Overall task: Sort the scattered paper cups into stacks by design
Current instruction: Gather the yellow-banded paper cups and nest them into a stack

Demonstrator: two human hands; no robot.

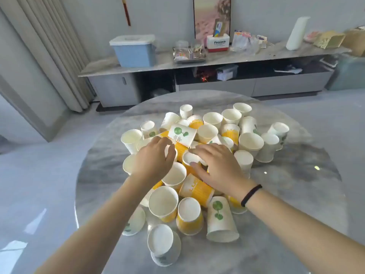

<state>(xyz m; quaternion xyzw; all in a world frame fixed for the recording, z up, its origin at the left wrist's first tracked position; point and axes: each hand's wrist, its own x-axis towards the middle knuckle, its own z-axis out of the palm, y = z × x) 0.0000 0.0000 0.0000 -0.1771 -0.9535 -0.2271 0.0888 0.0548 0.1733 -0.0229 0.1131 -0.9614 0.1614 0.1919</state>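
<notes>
**Inspector:** Where did the cups lie, and what were the hands doing?

**Operator:** I saw the paper cups (197,165) heaped unsorted mid-bench (296,194), no stacks formed. The left hand (153,159) hovered over the pile, fingers loosely curled, holding nothing I could confirm. The right hand (215,165) pinched the rim of a yellow cup (190,158).

**Inspector:** The deciding relation?

**Operator:** That cup lay between both hands, mouth facing up toward me, axis tilted. I judged the right hand nearer, lifting it clear.
</notes>
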